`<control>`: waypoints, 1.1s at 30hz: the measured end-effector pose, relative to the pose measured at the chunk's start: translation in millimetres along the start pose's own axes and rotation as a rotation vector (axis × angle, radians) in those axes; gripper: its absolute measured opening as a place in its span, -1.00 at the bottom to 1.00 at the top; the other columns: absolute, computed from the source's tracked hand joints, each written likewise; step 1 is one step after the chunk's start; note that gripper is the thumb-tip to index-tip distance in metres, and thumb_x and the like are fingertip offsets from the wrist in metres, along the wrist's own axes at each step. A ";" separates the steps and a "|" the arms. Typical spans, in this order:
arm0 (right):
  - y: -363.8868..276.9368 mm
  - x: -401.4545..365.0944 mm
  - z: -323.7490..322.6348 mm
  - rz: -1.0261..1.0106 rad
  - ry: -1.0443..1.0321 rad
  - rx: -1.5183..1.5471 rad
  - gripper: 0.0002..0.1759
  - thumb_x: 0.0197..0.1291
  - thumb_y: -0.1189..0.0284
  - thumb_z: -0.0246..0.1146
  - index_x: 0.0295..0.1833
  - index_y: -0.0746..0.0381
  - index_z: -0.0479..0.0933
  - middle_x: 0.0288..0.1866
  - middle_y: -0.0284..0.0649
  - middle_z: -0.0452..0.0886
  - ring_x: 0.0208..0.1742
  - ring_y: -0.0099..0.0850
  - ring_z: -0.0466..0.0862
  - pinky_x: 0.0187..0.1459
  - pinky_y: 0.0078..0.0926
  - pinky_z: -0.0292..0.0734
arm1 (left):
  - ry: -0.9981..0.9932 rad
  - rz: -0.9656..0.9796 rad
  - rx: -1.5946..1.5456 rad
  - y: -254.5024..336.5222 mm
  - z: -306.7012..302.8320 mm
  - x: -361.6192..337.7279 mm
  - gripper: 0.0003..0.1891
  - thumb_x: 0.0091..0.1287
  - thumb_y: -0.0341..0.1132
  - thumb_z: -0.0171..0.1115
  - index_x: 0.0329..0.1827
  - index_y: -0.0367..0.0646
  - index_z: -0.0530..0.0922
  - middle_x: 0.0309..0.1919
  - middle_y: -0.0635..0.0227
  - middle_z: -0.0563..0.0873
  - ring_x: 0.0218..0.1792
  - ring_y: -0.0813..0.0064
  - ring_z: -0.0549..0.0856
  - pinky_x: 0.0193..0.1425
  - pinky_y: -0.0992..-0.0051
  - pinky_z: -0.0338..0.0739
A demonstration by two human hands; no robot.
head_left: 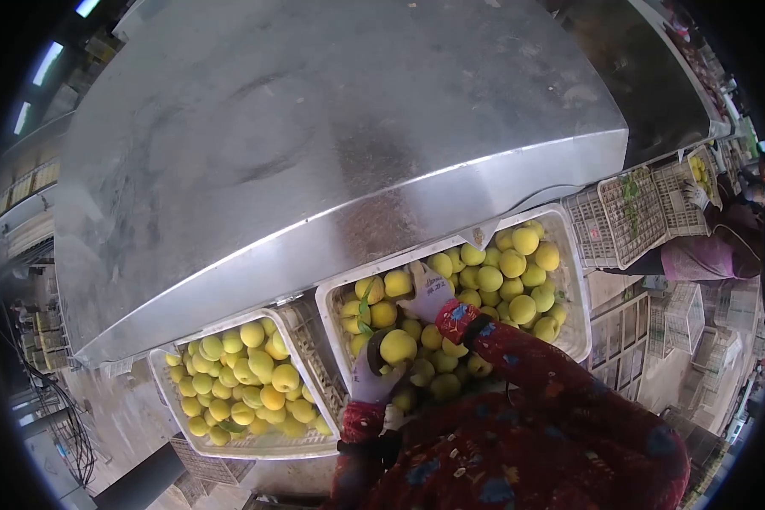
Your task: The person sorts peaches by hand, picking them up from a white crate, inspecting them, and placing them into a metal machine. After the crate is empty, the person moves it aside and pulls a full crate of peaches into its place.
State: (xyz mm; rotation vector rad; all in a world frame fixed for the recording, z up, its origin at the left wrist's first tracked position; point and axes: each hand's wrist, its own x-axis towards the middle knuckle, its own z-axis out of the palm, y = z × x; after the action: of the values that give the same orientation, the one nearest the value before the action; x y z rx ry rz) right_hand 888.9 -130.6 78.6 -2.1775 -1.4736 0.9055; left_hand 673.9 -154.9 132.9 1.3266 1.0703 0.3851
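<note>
Both my hands wear light gloves and are over a white crate (576, 285) of yellow-green round fruit, close to my body. My left hand (372, 378), at the crate's near left part, has its fingers around a large yellow fruit (398, 347). Farther in, my right hand (429, 291) reaches down among the fruit near the crate's middle, beside a yellow fruit (397, 283); its fingertips are partly hidden, and whether it grips one cannot be made out. Green leaves (365, 314) lie on the fruit left of it.
A large metal surface (314, 127) rises beyond the crates. Left stands another white crate (157, 374) full of yellow fruit (242, 370). At right are stacked plastic crates (629, 212) and a co-worker's purple clothing (697, 257) and gloved hand (695, 194).
</note>
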 end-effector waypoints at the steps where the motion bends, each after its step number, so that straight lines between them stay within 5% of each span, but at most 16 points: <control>1: -2.0 -6.0 -18.2 0.016 -0.053 0.157 -0.19 -0.04 0.16 0.52 0.26 0.28 0.33 0.14 -0.02 0.56 0.10 -0.06 0.64 0.07 -0.23 0.59 | 0.037 0.002 -0.097 27.5 -7.5 -0.7 -0.33 0.20 -0.40 0.44 0.37 -0.30 0.36 0.16 0.12 0.61 0.18 0.35 0.63 0.25 0.35 0.57; 2: -2.4 -14.2 -33.8 0.033 -0.112 0.314 -0.18 -0.06 0.17 0.54 0.25 0.26 0.35 0.12 -0.04 0.58 0.10 -0.10 0.65 0.07 -0.26 0.59 | 0.092 0.013 -0.512 11.7 -8.8 -0.8 -0.32 0.24 -0.37 0.43 0.39 -0.33 0.33 0.17 0.12 0.60 0.20 0.31 0.62 0.28 0.33 0.57; 7: -24.8 -75.8 -89.8 -0.187 -0.029 0.883 -0.22 -0.06 0.37 0.58 0.29 0.26 0.39 0.18 -0.14 0.59 0.17 -0.32 0.64 0.15 -0.34 0.58 | 0.047 0.089 -0.576 50.9 -2.4 14.1 -0.25 0.21 -0.33 0.46 0.42 -0.35 0.28 0.24 0.09 0.55 0.23 0.27 0.60 0.28 0.30 0.57; 10: -31.0 -91.5 -120.5 -0.345 0.125 0.587 -0.22 -0.06 0.37 0.58 0.30 0.26 0.40 0.20 -0.13 0.59 0.16 -0.30 0.66 0.13 -0.36 0.59 | -0.023 0.108 -0.631 56.7 8.4 19.4 -0.18 0.18 -0.29 0.49 0.46 -0.35 0.24 0.28 0.08 0.52 0.26 0.26 0.57 0.33 0.29 0.51; 14: -48.1 -109.9 -153.9 -0.285 0.254 0.361 -0.26 -0.08 0.32 0.59 0.22 0.27 0.42 0.07 -0.09 0.62 0.03 -0.17 0.71 -0.01 -0.36 0.63 | -0.088 0.143 -0.696 79.0 15.5 24.2 -0.16 0.20 -0.33 0.45 0.50 -0.36 0.20 0.29 0.08 0.51 0.26 0.27 0.57 0.34 0.32 0.49; 19: -43.8 -55.5 -163.3 -0.100 0.714 0.231 -0.30 -0.06 0.32 0.56 0.16 0.33 0.42 -0.06 0.05 0.59 -0.11 0.01 0.64 -0.06 -0.17 0.59 | -0.095 0.096 -0.856 96.7 21.0 25.6 -0.22 0.28 -0.44 0.28 0.56 -0.23 0.12 0.37 0.08 0.41 0.29 0.17 0.54 0.28 0.29 0.58; 21: -20.1 -3.4 -159.6 -0.047 0.693 -0.058 -0.35 -0.02 0.32 0.51 0.13 0.36 0.41 -0.03 0.13 0.57 -0.04 0.11 0.58 0.04 -0.02 0.53 | -0.115 0.164 -0.964 111.3 33.5 26.0 -0.19 0.27 -0.36 0.30 0.57 -0.23 0.11 0.36 0.08 0.42 0.30 0.16 0.52 0.31 0.26 0.55; 24: -19.9 8.7 -169.0 -0.082 0.658 -0.003 -0.37 0.01 0.34 0.49 0.13 0.39 0.40 0.07 0.17 0.53 0.05 0.18 0.53 0.11 0.05 0.47 | -0.165 0.153 -1.054 118.2 33.6 26.9 -0.14 0.25 -0.23 0.30 0.58 -0.21 0.08 0.36 0.08 0.42 0.33 0.18 0.49 0.36 0.20 0.50; 28: -53.7 -66.2 -181.0 -0.265 0.538 0.515 -0.29 -0.03 0.27 0.52 0.19 0.35 0.41 0.13 0.06 0.54 0.08 0.09 0.55 0.11 -0.02 0.47 | -0.219 0.177 -1.097 122.2 33.6 33.1 -0.19 0.34 -0.16 0.25 0.57 -0.25 0.08 0.36 0.07 0.42 0.33 0.18 0.49 0.37 0.21 0.48; 32: -68.1 -100.9 -166.2 -0.420 0.440 0.062 -0.26 -0.08 0.22 0.54 0.21 0.28 0.44 0.12 -0.03 0.57 0.10 0.00 0.54 0.13 -0.06 0.42 | -0.409 0.041 -0.980 121.7 41.6 38.0 -0.20 0.42 -0.03 0.18 0.57 -0.30 0.07 0.39 0.08 0.41 0.36 0.21 0.47 0.39 0.22 0.45; 33: -63.7 -99.5 -158.6 -0.398 0.489 0.048 -0.25 -0.08 0.22 0.54 0.22 0.27 0.44 0.13 -0.04 0.57 0.10 -0.01 0.54 0.13 -0.07 0.40 | -0.288 0.068 -0.839 120.1 50.6 38.9 -0.21 0.45 0.01 0.15 0.58 -0.26 0.07 0.42 0.09 0.38 0.37 0.20 0.46 0.40 0.20 0.43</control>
State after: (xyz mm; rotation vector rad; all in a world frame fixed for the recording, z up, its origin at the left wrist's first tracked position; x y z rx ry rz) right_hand 928.0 -187.8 263.8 -1.7975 -1.5236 0.2459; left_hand 773.5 -123.1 219.9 0.6343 0.5150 0.5915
